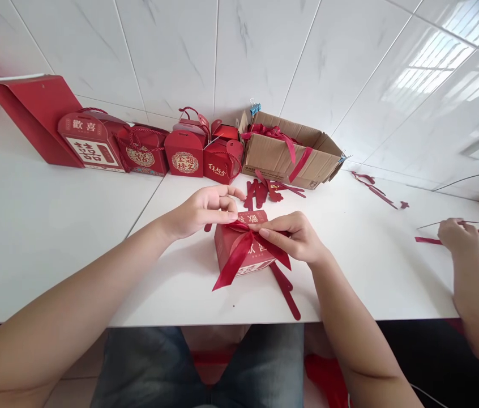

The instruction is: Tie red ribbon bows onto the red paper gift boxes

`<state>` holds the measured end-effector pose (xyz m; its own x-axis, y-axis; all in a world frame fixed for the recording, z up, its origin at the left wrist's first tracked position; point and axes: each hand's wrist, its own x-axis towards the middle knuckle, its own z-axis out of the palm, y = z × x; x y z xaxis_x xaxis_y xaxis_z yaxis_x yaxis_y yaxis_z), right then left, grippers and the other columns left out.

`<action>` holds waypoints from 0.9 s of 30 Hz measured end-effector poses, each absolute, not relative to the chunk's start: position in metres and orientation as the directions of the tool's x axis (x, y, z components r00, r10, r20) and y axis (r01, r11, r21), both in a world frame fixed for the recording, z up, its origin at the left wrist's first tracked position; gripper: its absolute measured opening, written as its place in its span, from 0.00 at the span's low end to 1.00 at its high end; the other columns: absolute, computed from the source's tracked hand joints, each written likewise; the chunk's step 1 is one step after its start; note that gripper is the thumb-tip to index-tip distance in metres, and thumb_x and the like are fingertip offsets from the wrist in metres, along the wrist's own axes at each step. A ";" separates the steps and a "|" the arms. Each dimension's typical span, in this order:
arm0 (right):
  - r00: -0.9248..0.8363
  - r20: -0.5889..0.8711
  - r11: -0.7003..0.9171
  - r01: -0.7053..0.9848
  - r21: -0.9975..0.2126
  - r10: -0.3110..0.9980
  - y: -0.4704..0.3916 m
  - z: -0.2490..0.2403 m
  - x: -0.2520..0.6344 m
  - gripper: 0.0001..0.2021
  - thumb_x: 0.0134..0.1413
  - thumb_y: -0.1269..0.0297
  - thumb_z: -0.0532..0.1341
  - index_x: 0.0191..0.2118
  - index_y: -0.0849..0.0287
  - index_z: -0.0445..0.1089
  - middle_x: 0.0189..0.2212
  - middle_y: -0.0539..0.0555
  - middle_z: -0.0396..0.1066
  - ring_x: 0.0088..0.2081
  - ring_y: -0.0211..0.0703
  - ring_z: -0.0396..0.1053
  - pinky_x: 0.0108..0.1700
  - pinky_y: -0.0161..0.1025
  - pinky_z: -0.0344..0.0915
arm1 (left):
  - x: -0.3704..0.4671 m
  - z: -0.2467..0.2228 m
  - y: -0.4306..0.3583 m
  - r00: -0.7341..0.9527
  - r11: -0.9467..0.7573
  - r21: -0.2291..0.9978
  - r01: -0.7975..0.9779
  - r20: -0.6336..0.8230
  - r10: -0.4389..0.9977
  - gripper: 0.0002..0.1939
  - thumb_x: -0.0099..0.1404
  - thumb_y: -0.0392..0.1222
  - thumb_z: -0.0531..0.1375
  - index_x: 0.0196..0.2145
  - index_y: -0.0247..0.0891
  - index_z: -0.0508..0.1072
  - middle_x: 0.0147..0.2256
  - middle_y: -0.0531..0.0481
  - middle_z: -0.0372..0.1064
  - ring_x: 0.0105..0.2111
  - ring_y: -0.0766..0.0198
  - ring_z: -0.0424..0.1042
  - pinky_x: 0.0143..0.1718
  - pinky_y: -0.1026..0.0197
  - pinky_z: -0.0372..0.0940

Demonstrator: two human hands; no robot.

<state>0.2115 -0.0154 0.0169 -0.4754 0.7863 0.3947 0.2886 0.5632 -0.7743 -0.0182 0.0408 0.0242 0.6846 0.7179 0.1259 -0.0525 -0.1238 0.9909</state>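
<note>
A small red gift box (246, 258) with Chinese characters stands on the table in front of me. A red ribbon (239, 255) is tied in a bow across its top, with two tails hanging over the near side. My left hand (205, 211) is at the bow's left side, thumb and a curled finger together at the loop and the index finger stretched out. On the right side, my right hand (293, 235) pinches the ribbon near the knot between thumb and fingers. The knot is partly hidden by my fingers.
Several finished red boxes (184, 156) line the wall, beside a large red bag (35, 119). An open cardboard box (294, 156) holds red ribbons. Loose red strips (260, 192) lie before it, another strip (286, 292) nearer. A co-worker's hands (462, 238) work at right.
</note>
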 end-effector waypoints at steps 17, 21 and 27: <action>-0.145 0.392 0.400 0.031 -0.916 0.909 0.007 0.008 0.233 0.17 0.58 0.64 0.57 0.52 0.48 0.71 0.45 0.52 0.70 0.30 0.34 0.66 0.27 0.32 0.64 | -0.011 0.013 0.038 0.644 -0.134 0.979 -0.152 0.201 0.738 0.21 0.56 0.37 0.61 0.48 0.36 0.65 0.23 0.58 0.56 0.22 0.70 0.53 0.25 0.63 0.49; -0.576 0.229 0.370 0.139 -0.919 0.784 0.014 0.006 0.256 0.40 0.48 0.70 0.62 0.66 0.43 0.50 0.62 0.55 0.57 0.58 0.47 0.61 0.52 0.44 0.68 | -0.009 0.012 0.038 0.647 -0.085 0.983 -0.163 0.171 0.743 0.19 0.55 0.37 0.61 0.46 0.36 0.66 0.22 0.59 0.54 0.21 0.70 0.51 0.24 0.64 0.47; -0.822 0.057 0.405 0.218 -0.888 0.567 0.022 -0.010 0.258 0.54 0.44 0.68 0.70 0.70 0.45 0.34 0.68 0.59 0.46 0.66 0.49 0.51 0.62 0.46 0.58 | -0.008 0.011 0.038 0.640 -0.050 0.970 -0.237 0.194 0.743 0.18 0.54 0.40 0.62 0.44 0.37 0.67 0.22 0.58 0.55 0.23 0.68 0.56 0.26 0.64 0.51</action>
